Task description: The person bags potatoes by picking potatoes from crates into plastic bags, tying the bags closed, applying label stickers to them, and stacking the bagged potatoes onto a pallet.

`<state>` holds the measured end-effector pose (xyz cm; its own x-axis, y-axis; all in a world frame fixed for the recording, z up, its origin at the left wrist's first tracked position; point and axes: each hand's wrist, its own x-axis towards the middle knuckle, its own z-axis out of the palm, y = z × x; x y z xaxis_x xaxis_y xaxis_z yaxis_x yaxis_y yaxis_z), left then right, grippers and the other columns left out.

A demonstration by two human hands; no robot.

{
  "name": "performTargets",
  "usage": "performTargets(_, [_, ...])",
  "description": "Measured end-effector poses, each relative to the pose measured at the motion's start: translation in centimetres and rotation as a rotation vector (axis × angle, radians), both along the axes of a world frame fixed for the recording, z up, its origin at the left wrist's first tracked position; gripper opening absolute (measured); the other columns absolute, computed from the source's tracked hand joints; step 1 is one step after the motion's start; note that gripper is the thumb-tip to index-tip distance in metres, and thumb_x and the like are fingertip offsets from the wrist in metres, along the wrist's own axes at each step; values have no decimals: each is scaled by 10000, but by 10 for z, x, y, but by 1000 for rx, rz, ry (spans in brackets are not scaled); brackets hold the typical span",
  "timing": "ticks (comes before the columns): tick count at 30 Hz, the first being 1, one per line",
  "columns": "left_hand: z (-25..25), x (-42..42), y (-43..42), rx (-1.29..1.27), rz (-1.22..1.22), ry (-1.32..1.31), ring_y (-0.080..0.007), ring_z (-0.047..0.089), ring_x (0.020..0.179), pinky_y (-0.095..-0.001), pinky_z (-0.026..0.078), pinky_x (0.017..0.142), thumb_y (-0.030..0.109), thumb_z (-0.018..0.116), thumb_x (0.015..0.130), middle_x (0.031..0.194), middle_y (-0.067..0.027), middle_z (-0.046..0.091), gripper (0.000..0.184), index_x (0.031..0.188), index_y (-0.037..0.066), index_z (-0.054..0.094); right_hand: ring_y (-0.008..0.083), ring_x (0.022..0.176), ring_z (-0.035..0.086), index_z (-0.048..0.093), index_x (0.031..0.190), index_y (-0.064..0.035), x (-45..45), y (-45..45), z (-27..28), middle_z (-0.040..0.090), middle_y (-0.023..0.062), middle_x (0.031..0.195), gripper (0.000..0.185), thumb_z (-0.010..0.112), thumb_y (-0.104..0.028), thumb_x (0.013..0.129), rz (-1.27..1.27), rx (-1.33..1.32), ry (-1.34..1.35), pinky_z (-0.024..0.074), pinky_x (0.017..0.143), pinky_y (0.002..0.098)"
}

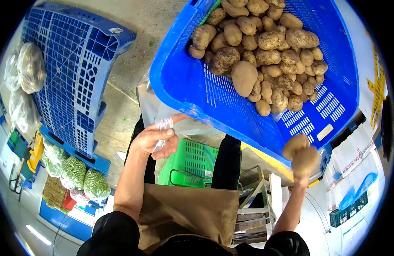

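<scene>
Loosely curled, left hand (150, 139) holds clear plastic (164, 124).

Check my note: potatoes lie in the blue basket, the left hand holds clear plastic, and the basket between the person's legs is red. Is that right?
Not quite: the lower basket, between the person's legs, is green, not red, as the head view shows. The rest stands: potatoes lie in the blue basket, and the left hand holds clear plastic.
</scene>
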<state>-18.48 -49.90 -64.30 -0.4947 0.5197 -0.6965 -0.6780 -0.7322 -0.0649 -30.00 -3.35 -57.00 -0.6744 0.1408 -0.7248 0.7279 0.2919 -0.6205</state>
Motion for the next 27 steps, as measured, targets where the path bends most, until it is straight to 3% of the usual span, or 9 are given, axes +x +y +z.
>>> performTargets(7, [16, 1, -8, 122, -32, 61, -133, 430, 284, -236, 276, 235, 251, 614, 845, 541, -150, 560, 758, 1376, -110, 212, 281, 1250, 406, 402, 1314, -15, 69, -198, 1, 386, 162, 1350, 562, 475, -225, 797, -196, -674, -550, 344, 1047, 440])
performTargets(10, [12, 12, -14, 84, -41, 79, -129, 446, 296, -239, 288, 234, 259, 591, 854, 499, -103, 543, 749, 1375, -117, 206, 307, 1382, 194, 422, 1318, 19, 128, -224, -87, 226, 222, 1469, 759, 779, -246, 703, 397, -694, -76, 264, 1092, 433])
performTargets(12, [6, 23, -20, 36, 20, 81, -127, 406, 258, -247, 281, 221, 236, 540, 882, 434, -96, 499, 729, 1380, -126, 149, 335, 1342, 285, 401, 1325, 8, 130, -237, -93, 300, 211, 1437, 689, 741, -148, 747, 799, -148, -13, 368, 1024, 377])
performTargets(14, [12, 17, -15, 87, 85, 87, -141, 388, 241, -253, 276, 217, 181, 518, 896, 431, -118, 487, 664, 1367, -133, 171, 320, 1246, 436, 414, 1326, -24, 92, -232, -59, 448, 214, 1322, 638, 714, -75, 765, 750, -248, 86, 400, 988, 374])
performTargets(15, [12, 15, -13, 108, 68, 103, -148, 387, 250, -257, 273, 223, 201, 541, 894, 479, -156, 518, 683, 1369, -128, 178, 249, 999, 610, 529, 1210, 1, 67, -222, -38, 626, 157, 1069, 463, 691, -48, 779, 608, -361, 36, 479, 864, 327])
performTargets(18, [9, 16, -9, 124, 62, 95, -158, 387, 257, -260, 269, 228, 213, 573, 886, 531, -209, 549, 701, 1372, -117, 191, 159, 743, 613, 629, 918, 15, 24, -162, -26, 640, 95, 820, 98, 619, -17, 826, 265, -140, 344, 507, 702, 288])
performTargets(20, [7, 16, -6, 115, 66, 85, -161, 389, 255, -261, 267, 225, 205, 577, 882, 535, -221, 550, 694, 1373, -110, 200, 157, 741, 606, 565, 1086, 41, -1, -104, -67, 633, 87, 834, 249, 569, -15, 844, -23, 72, 302, 505, 693, 279])
performTargets(23, [3, 15, 4, 112, 82, 82, -166, 388, 246, -261, 262, 217, 190, 570, 883, 538, -237, 548, 657, 1366, -99, 233, 310, 962, 608, 466, 1239, 46, 4, 4, -184, 597, 241, 1056, 649, 730, -131, 673, 518, 796, 220, 484, 827, 384])
performTargets(27, [-2, 15, 15, 61, 77, 73, -166, 384, 241, -261, 254, 215, 177, 568, 882, 551, -250, 555, 639, 1362, -96, 247, 382, 1013, 528, 415, 1289, -17, -7, 25, -246, 509, 239, 1093, 725, 738, -141, 653, 747, 950, 252, 444, 851, 447])
